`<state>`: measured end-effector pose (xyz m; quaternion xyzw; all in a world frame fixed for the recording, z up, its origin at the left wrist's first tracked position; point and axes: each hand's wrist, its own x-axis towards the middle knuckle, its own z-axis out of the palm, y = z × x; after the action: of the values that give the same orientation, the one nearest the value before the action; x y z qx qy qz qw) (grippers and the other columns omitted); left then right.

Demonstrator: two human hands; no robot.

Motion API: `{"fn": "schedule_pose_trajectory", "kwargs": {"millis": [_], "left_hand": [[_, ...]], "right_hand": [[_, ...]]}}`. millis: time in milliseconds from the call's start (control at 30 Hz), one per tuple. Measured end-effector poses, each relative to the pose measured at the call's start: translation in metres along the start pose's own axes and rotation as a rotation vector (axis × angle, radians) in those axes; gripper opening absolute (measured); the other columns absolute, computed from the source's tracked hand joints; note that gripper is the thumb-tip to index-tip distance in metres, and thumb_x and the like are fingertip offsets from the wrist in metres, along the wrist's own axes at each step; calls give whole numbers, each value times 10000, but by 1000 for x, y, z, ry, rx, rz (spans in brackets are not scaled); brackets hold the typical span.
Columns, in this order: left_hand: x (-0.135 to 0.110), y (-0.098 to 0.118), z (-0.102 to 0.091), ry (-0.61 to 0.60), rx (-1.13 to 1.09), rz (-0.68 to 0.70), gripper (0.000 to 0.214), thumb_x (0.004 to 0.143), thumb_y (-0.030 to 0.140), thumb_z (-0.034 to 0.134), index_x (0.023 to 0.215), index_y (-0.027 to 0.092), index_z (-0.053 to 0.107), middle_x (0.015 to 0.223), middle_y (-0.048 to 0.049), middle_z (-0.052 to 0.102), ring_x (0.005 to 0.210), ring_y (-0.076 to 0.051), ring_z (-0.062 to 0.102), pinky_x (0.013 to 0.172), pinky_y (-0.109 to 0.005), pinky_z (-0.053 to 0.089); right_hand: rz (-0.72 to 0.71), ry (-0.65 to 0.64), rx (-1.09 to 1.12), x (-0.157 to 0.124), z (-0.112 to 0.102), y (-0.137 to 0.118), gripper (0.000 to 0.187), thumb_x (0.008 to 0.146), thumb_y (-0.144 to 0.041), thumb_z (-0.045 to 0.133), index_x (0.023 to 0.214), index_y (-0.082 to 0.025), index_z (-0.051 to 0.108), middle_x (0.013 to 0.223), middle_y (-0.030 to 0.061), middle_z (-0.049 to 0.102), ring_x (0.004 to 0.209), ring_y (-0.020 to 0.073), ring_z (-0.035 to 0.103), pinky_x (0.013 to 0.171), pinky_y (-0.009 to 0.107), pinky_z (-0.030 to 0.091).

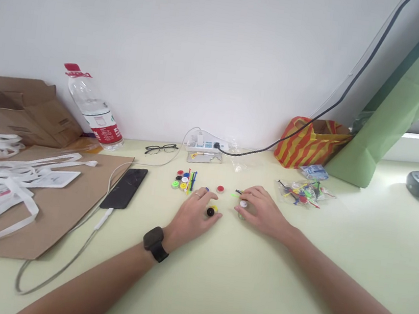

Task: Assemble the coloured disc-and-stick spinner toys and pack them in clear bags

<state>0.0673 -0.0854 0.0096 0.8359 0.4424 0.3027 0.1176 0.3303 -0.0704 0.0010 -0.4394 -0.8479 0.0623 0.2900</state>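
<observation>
My left hand rests on the table with thumb and fingers apart, curved around a small round black piece and a yellow piece. A bit of blue shows by its fingertips. My right hand has its thumb and fingers around a small white round piece; a pale green piece lies under the thumb. Thin dark and green sticks poke out by its fingertips. Between the hands, farther back, lies a red disc.
Several coloured discs and thin sticks lie beyond my left hand. A clear bag of coloured parts is at right. Glasses, a power strip, a phone with cable, and a bottle stand around.
</observation>
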Motion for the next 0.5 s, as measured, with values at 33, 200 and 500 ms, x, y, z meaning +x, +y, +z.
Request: {"fn": "schedule_pose_trajectory", "kwargs": {"millis": [33, 200, 500], "left_hand": [[0, -2, 1, -17, -28, -21, 264, 913, 324, 655, 1159, 244, 604, 1089, -54, 616, 939, -231, 644, 827, -405, 558], [2, -11, 7, -9, -144, -24, 182, 956, 258, 581, 1134, 239, 615, 1089, -53, 637, 866, -191, 650, 801, -367, 576], [4, -14, 9, 99, -148, 39, 256, 970, 154, 515, 1160, 250, 656, 1199, -71, 624, 1065, -211, 645, 980, -415, 557]], "right_hand": [[1, -13, -1, 0, 0, 0, 220, 940, -435, 631, 1033, -240, 675, 1096, 109, 688, 1127, 314, 566, 946, 502, 494], [-12, -43, 3, 0, -2, -2, 252, 941, -458, 628, 1061, -244, 682, 1094, 111, 694, 1126, 309, 576, 939, 499, 498], [19, -25, -15, -1, -2, 0, 237, 933, -466, 643, 988, -242, 698, 1032, 101, 704, 1066, 297, 612, 914, 470, 509]]}}
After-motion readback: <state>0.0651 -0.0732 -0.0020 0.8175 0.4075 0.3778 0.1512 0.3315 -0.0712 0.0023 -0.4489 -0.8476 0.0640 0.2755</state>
